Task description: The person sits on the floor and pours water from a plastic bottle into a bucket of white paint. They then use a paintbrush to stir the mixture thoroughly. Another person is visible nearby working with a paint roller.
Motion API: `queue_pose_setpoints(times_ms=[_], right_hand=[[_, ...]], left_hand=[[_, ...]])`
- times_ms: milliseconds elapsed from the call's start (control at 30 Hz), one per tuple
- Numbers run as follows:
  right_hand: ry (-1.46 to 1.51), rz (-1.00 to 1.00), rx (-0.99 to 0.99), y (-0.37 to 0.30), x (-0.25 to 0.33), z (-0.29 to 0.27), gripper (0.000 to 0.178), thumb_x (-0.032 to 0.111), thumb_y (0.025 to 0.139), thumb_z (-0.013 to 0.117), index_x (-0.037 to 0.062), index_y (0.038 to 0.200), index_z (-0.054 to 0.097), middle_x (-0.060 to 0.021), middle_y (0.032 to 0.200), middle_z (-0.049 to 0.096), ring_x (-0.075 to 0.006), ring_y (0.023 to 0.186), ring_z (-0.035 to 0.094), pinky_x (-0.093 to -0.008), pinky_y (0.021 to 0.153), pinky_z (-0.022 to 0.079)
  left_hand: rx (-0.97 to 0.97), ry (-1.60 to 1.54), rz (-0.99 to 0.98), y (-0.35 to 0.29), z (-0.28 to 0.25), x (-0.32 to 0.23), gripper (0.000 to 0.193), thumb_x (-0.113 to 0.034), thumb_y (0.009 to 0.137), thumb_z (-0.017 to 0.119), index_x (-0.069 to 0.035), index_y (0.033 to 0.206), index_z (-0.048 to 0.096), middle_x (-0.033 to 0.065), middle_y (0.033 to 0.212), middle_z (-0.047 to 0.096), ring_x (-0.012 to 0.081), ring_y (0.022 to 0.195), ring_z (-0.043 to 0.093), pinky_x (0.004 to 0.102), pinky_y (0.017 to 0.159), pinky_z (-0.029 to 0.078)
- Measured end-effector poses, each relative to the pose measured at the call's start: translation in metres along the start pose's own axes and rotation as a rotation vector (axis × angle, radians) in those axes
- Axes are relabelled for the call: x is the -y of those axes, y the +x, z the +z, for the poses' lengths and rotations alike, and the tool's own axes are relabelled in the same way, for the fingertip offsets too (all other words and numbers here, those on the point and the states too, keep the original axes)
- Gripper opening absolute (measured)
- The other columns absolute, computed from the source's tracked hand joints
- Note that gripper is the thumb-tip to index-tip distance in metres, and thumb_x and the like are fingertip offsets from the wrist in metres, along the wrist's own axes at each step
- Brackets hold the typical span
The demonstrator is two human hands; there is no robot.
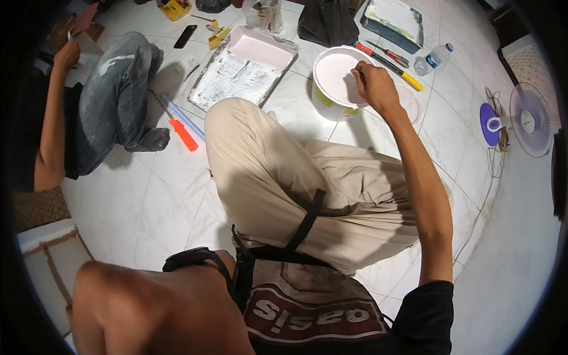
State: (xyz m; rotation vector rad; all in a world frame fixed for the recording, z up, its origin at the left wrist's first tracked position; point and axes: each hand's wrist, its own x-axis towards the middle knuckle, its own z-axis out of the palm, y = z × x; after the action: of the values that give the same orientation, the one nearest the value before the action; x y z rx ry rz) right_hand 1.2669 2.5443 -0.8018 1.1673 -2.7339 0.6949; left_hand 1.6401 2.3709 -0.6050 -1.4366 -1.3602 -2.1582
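Note:
My right hand (375,87) is held over the right side of a white bucket (319,92) of pale pink paint (338,70). Its fingers are curled together, and whatever they may grip is hidden. My bent left arm (154,307) fills the lower left, with its hand out of sight. Just right of the bucket lies its round pale lid (409,106), partly behind my right forearm. Left of the bucket rests a paint tray (251,74), smeared white, with pink paint in its deep end.
A co-worker (115,89) sits at the left, one hand raised. Near them lies an orange-handled tool (183,135). Behind the bucket are a black bag (327,22), a yellow-and-red-handled tool (408,78), a second tray (393,21) and a water bottle (433,59). A fan (526,122) stands far right.

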Motion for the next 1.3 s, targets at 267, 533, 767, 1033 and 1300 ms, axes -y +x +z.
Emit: queue_pose_setpoints(times_ms=[267,533,767,1033,1300], right_hand=[[0.382,0.133,-0.094,0.015,0.016,0.026,0.021,0.017,0.099,0.067,-0.0030,0.097,0.072,-0.0282,0.078,0.069,-0.0459,0.072,0.069,-0.0505,0.072,0.055],[0.607,0.148,-0.193,0.038,0.011,0.037,0.017,0.013,0.105,0.062,-0.0019,0.100,0.070,-0.0151,0.080,0.075,-0.0271,0.068,0.076,-0.0368,0.066,0.058],[0.118,0.190,-0.058,0.022,-0.011,-0.004,0.013,0.014,0.104,0.066,0.0019,0.104,0.072,-0.0184,0.081,0.073,-0.0340,0.067,0.072,-0.0389,0.063,0.056],[0.351,0.393,0.117,0.002,0.014,-0.025,0.015,0.011,0.106,0.067,-0.0030,0.109,0.073,-0.0108,0.082,0.078,-0.0133,0.072,0.075,-0.0274,0.067,0.058],[0.547,0.420,0.075,0.019,0.021,-0.001,0.018,0.011,0.103,0.071,-0.0063,0.109,0.074,-0.0118,0.087,0.079,-0.0125,0.079,0.076,-0.0272,0.072,0.058]], left_hand=[[0.002,-0.158,-0.072,0.010,-0.056,0.051,0.020,-0.027,0.088,0.073,-0.008,0.082,0.071,0.0056,0.074,0.068,0.0193,0.067,0.066,0.0420,0.076,0.054],[-0.105,-0.350,-0.312,0.019,-0.120,0.125,0.019,-0.021,0.085,0.072,-0.005,0.077,0.069,0.0093,0.069,0.066,0.0226,0.061,0.063,0.0437,0.069,0.053],[0.224,-0.001,-0.859,-0.016,-0.119,0.253,0.019,-0.024,0.088,0.073,-0.006,0.084,0.073,0.0097,0.072,0.070,0.0306,0.068,0.070,0.0425,0.078,0.056],[0.346,0.376,-0.969,-0.101,-0.101,0.369,0.020,-0.027,0.085,0.075,-0.008,0.081,0.073,0.0104,0.075,0.072,0.0341,0.075,0.071,0.0471,0.070,0.055],[0.225,0.335,-0.904,-0.110,-0.099,0.378,0.019,-0.028,0.080,0.079,-0.010,0.076,0.073,0.0084,0.074,0.072,0.0329,0.073,0.071,0.0465,0.069,0.055]])
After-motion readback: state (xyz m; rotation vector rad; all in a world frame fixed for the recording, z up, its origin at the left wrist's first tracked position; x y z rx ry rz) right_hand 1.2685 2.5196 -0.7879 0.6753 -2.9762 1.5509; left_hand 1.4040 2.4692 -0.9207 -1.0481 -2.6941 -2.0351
